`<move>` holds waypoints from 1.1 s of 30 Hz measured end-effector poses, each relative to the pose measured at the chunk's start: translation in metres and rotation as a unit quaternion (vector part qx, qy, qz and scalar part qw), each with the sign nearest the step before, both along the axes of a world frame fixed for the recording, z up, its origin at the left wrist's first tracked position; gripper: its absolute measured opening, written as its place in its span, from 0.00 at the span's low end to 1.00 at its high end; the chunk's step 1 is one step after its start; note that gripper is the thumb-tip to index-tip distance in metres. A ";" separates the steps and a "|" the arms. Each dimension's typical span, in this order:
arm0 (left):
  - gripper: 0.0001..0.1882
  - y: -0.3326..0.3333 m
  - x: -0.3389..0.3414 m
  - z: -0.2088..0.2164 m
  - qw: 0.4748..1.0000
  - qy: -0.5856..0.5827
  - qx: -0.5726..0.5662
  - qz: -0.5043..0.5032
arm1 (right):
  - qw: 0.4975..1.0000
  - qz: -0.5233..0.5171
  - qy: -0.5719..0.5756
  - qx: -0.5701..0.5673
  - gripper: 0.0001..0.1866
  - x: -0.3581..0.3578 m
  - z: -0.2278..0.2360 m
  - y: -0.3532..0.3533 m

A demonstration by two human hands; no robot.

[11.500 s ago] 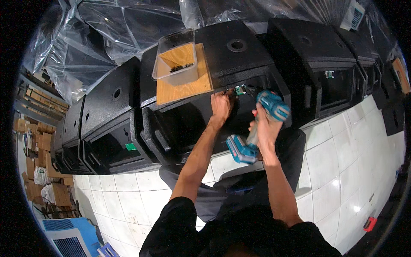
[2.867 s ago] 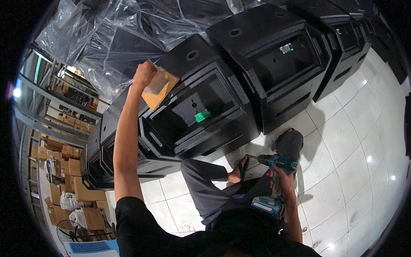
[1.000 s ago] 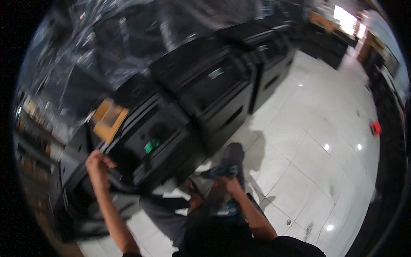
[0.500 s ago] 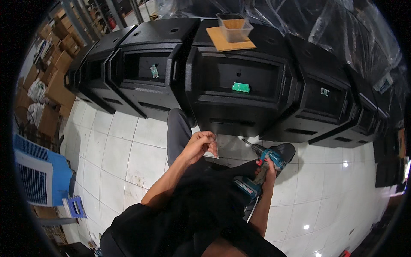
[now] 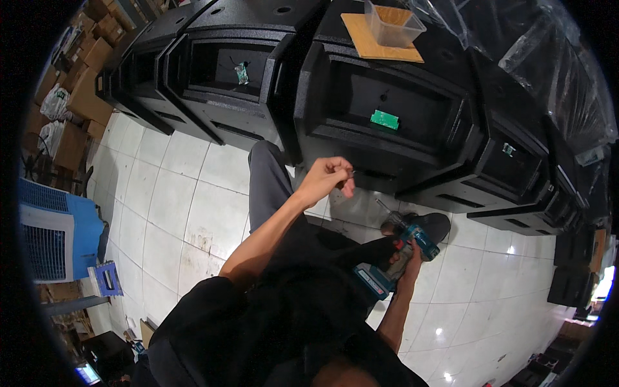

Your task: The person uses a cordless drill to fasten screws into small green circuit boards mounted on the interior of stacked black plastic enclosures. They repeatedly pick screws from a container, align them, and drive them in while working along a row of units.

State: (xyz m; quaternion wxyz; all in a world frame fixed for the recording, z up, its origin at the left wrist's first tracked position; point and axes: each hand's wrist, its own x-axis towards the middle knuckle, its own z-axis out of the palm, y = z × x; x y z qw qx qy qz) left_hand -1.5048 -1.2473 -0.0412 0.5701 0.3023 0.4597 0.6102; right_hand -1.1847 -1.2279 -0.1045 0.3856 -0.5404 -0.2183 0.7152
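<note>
My left hand [image 5: 327, 178] is closed in a pinch, in front of the lower face of the middle black speaker cabinet [image 5: 335, 147]. Something tiny may be between its fingertips; I cannot make out what. In my right hand [image 5: 410, 258] is a teal and black cordless drill [image 5: 420, 240], its bit pointing up and left, low over the floor near my shoe. A green circuit board [image 5: 385, 119] sits in the recess of the middle cabinet. Another small board [image 5: 242, 73] hangs by wires in the recess of the cabinet to its left.
More black cabinets [image 5: 509, 184] stand in a row to both sides. A clear plastic tub [image 5: 398, 31] rests on a wooden board [image 5: 356, 32] atop the middle cabinet. At left are a blue air cooler [image 5: 80, 226] and cardboard boxes [image 5: 87, 97]. Plastic sheeting [image 5: 548, 64] covers things behind.
My left hand has moved up and to the right, closer to the middle cabinet's front. The drill stays in my right hand, slightly farther right. The view has shifted, so the cabinets look larger.
</note>
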 end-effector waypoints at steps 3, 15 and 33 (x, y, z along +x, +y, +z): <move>0.04 0.013 0.001 0.000 0.996 -0.089 0.013 -0.021 | 0.999 0.006 0.047 -0.003 0.20 0.003 -0.006 0.001; 0.06 0.009 -0.010 -0.022 0.934 -0.356 -0.002 -0.039 | 0.972 0.101 0.147 0.152 0.30 -0.053 0.043 0.021; 0.04 0.022 -0.041 -0.007 0.986 -0.158 0.013 0.054 | 0.964 0.182 0.144 0.128 0.34 -0.103 0.040 0.027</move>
